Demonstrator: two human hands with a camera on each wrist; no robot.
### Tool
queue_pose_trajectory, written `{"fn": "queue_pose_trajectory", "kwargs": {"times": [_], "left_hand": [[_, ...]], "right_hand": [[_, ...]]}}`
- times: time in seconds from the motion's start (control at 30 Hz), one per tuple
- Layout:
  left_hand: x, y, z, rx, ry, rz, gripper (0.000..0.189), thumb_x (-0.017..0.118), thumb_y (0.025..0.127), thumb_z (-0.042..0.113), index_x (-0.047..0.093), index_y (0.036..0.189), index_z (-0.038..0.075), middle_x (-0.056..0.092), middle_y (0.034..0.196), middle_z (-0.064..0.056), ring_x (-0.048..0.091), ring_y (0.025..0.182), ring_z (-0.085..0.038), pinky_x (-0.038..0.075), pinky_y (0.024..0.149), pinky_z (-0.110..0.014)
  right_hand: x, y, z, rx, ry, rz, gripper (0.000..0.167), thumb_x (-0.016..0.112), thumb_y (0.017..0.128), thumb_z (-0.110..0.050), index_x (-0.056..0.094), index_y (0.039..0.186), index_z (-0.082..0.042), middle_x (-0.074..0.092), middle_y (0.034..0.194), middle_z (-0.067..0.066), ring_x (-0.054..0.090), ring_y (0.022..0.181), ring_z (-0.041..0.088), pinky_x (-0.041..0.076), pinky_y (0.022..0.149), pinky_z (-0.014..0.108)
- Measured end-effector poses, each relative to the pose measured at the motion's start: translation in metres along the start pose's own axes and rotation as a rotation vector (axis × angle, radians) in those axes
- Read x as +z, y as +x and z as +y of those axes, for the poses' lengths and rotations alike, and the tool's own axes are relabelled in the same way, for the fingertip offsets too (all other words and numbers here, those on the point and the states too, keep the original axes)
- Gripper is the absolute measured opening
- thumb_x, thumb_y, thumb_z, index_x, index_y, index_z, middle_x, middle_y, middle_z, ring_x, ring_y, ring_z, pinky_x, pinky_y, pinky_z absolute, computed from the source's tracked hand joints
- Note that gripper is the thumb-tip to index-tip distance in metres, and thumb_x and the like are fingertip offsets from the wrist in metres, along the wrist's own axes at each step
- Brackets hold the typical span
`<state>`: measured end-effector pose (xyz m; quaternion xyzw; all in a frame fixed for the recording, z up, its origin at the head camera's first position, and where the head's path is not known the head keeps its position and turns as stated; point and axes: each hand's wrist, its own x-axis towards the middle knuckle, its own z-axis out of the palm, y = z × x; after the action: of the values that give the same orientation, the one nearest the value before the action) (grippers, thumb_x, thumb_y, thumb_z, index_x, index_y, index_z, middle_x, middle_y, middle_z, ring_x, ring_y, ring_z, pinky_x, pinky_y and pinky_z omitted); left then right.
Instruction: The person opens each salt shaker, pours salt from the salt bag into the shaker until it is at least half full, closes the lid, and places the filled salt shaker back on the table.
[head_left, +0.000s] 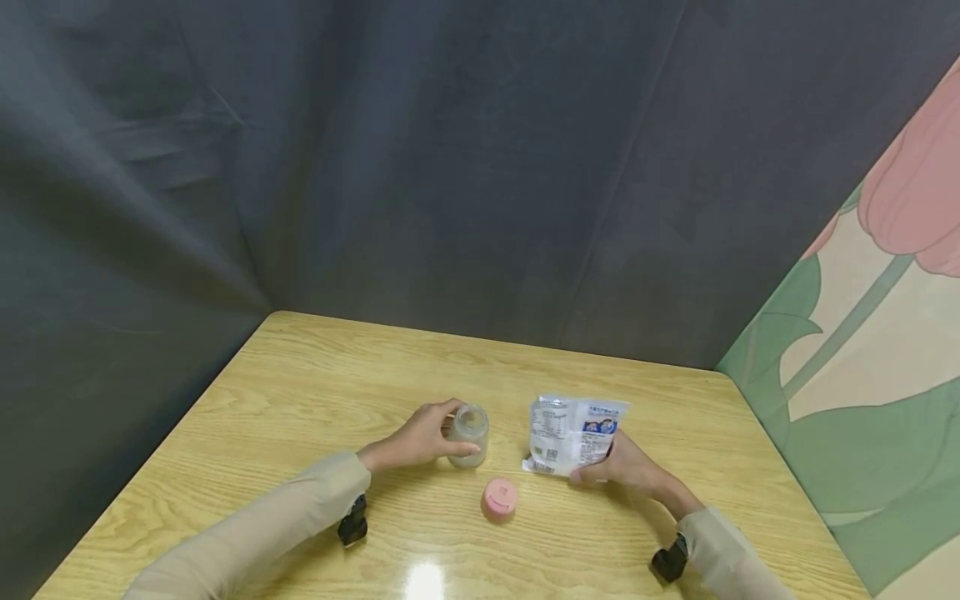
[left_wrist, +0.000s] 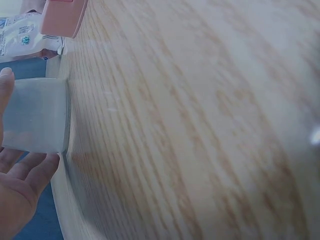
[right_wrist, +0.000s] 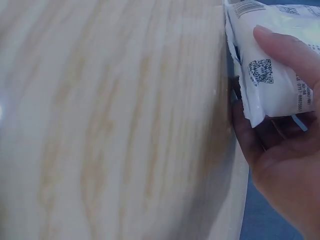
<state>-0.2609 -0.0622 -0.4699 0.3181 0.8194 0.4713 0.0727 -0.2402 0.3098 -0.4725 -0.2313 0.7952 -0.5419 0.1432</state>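
Note:
A cloudy, clear-walled jar (head_left: 471,425) stands upright on the table with no lid on it. My left hand (head_left: 427,435) holds it from the left side, thumb in front and fingers behind; in the left wrist view the jar (left_wrist: 37,115) sits between thumb and fingers. A white printed plastic bag (head_left: 566,433) stands on the table to the right. My right hand (head_left: 626,464) grips its lower right part, and the right wrist view shows the thumb across the bag (right_wrist: 280,90) with fingers under it. Between the hands, nearer me, lies a pink lid (head_left: 499,498).
The light wooden table (head_left: 360,358) carries these things. A dark curtain (head_left: 465,183) hangs along its back and left. On the right rises a panel with painted flowers (head_left: 862,392). Black wrist devices (head_left: 352,523) sit by both sleeves.

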Motion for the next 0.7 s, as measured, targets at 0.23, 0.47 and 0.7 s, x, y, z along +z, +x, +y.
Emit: {"fn": "queue_pose_trajectory", "kwargs": {"times": [0.23,0.47,0.7], "left_hand": [[0.0003,0.0,-0.0012,-0.005,-0.007,-0.006,0.061,0.08,0.086,0.029,0.054,0.133,0.0,0.063,0.123,-0.012,0.063,0.113,-0.027,0.053,0.094,-0.033],[-0.0009,-0.0007,0.0016,-0.006,-0.017,-0.006,0.061,0.08,0.087,0.027,0.053,0.133,-0.002,0.063,0.123,-0.013,0.063,0.113,-0.027,0.053,0.093,-0.033],[-0.0004,0.0003,0.0014,-0.006,-0.012,0.0,0.061,0.08,0.086,0.028,0.054,0.133,-0.001,0.063,0.123,-0.013,0.063,0.113,-0.026,0.053,0.093,-0.032]], "right_hand": [[-0.0002,-0.0005,-0.002,0.021,0.004,-0.004,0.062,0.083,0.078,-0.001,0.052,0.132,0.001,0.065,0.122,0.018,0.066,0.103,0.023,0.053,0.085,0.029],[0.0015,0.001,-0.0018,0.039,0.021,-0.02,0.057,0.08,0.081,-0.002,0.053,0.131,0.003,0.066,0.121,0.017,0.065,0.101,0.021,0.052,0.084,0.028],[0.0018,0.0023,-0.0047,0.034,0.047,-0.03,0.055,0.077,0.084,-0.004,0.053,0.134,0.002,0.065,0.123,0.017,0.064,0.105,0.024,0.052,0.087,0.029]]}}
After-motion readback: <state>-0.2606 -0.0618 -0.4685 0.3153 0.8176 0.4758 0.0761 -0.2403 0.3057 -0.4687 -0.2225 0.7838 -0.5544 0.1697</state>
